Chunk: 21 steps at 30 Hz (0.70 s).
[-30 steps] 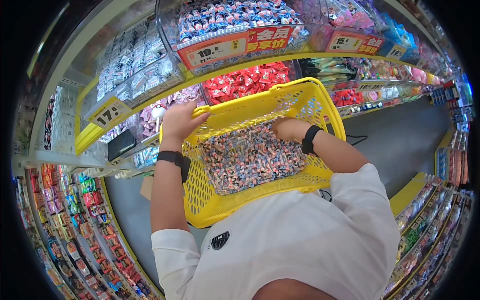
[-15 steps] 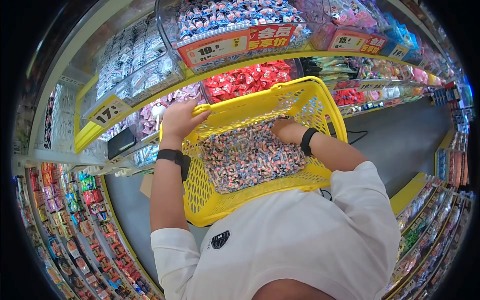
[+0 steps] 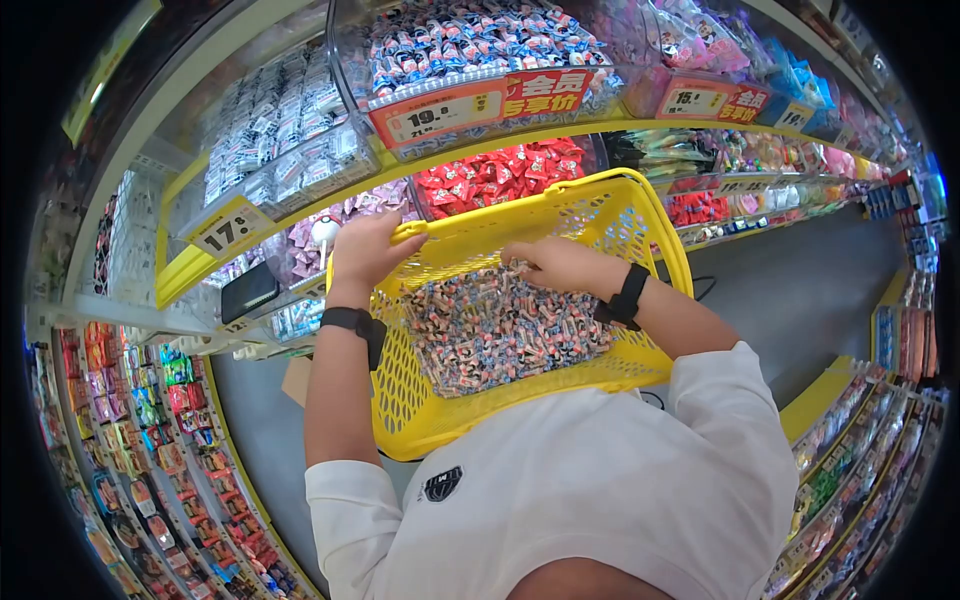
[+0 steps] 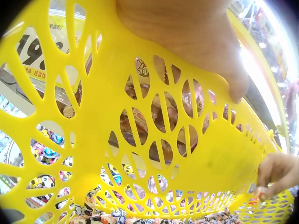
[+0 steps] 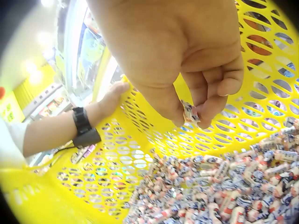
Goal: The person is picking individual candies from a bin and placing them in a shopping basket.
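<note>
A yellow perforated basket (image 3: 410, 425) stands in front of the white shirt, with a thick layer of small wrapped candies (image 3: 505, 335) across its bottom. My left hand (image 3: 366, 255) grips the basket's far left rim, thumb lying along the inner side in the left wrist view. Inside the basket, my right hand (image 3: 575, 265) is raised over the candies. Between its thumb and index finger it pinches a single wrapped candy (image 5: 189, 113), clear of the heap in the right wrist view; the other fingers are curled.
Shelf bins of blue-and-white wrapped sweets (image 3: 480, 45) and red packets (image 3: 500, 180) stand just beyond the basket. A dark phone (image 3: 248, 292) leans at the shelf edge on the left. Packed snack racks (image 3: 170, 450) curve along the lower left.
My right hand has lifted out of the candy layer and moved left, now with a candy between its fingertips. My left hand keeps its hold on the rim.
</note>
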{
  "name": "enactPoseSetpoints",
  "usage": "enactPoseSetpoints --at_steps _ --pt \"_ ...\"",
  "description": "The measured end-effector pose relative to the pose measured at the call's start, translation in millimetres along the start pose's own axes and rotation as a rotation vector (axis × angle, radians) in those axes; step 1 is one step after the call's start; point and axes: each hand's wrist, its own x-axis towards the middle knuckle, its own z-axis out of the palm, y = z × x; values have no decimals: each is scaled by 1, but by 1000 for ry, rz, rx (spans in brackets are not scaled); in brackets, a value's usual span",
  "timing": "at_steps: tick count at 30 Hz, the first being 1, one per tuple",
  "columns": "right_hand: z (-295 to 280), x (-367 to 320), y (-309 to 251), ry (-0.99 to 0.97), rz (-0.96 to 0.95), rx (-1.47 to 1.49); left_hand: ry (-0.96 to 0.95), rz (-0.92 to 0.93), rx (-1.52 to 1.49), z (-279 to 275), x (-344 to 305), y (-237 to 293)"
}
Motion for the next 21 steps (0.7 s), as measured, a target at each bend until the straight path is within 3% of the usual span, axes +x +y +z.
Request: enactPoseSetpoints --at_steps 6,15,21 --pt "-24 8 -17 221 -332 -7 7 1 -10 -2 0 3" --pt "-109 -18 -95 418 -472 157 -27 -14 -3 -2 0 1" --pt "-160 -18 -128 431 -356 383 -14 -8 -5 -2 0 2"
